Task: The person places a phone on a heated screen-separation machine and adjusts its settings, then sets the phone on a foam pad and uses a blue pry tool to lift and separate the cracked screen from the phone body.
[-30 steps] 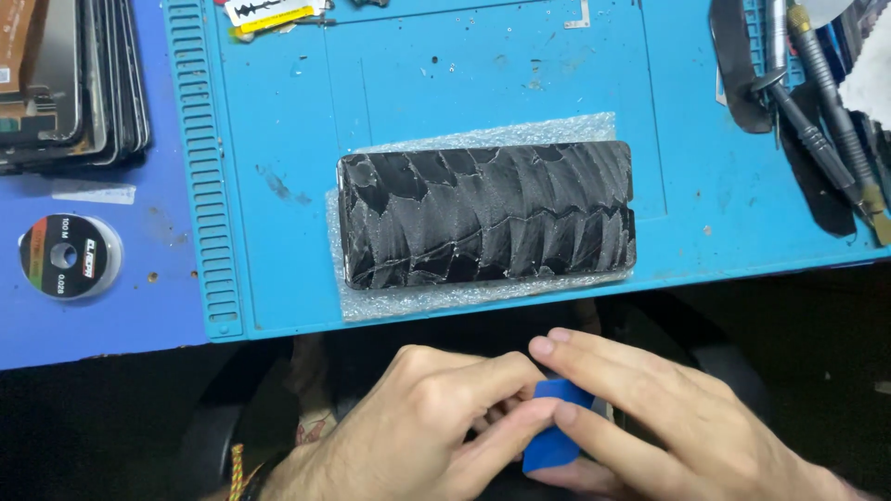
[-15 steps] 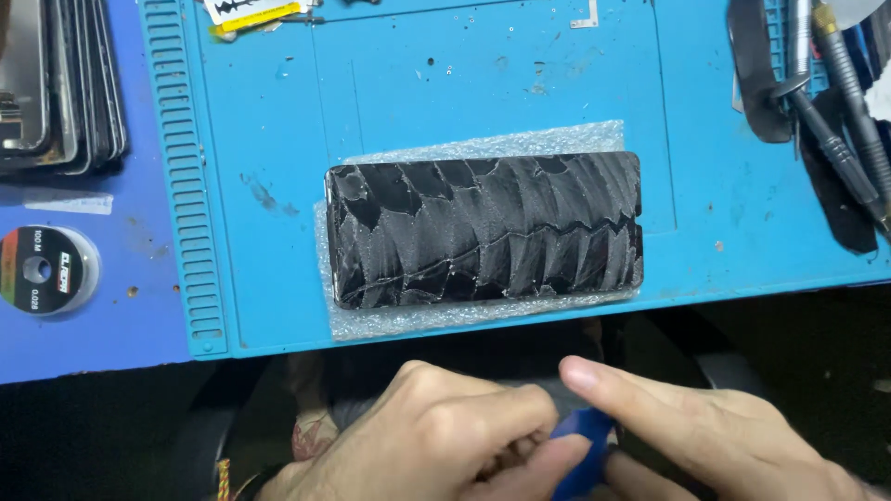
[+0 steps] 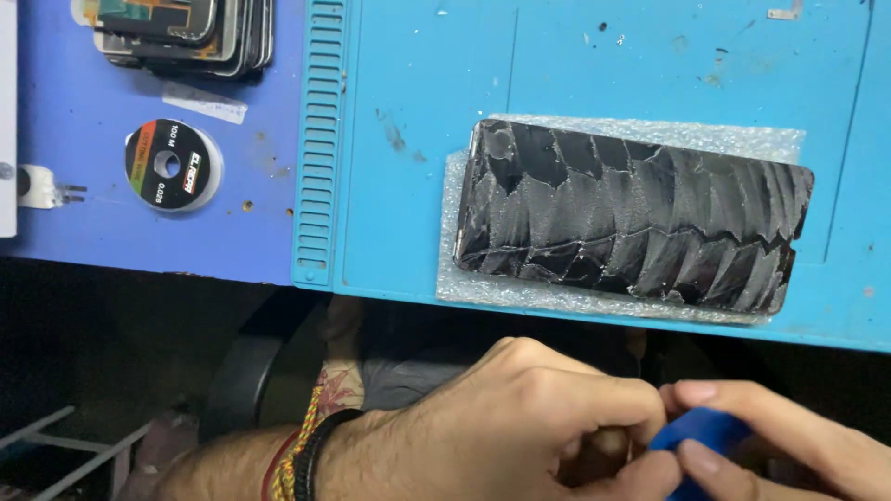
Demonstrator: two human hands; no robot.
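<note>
A black phone with a badly cracked screen lies flat on a sheet of white foam on the blue work mat. Below the table's front edge, my left hand and my right hand meet over a small blue flat object. Fingers of both hands pinch it. My left wrist wears thread bands and a black band. Most of the blue object is hidden by my fingers.
A small round spool lies on the darker blue table surface at the left. A stack of dark phone screens sits at the top left. A ridged strip runs down the mat's left edge.
The view has swung to the left and down, so the phone now sits to the right. My hands stay together on the blue object near the bottom edge.
</note>
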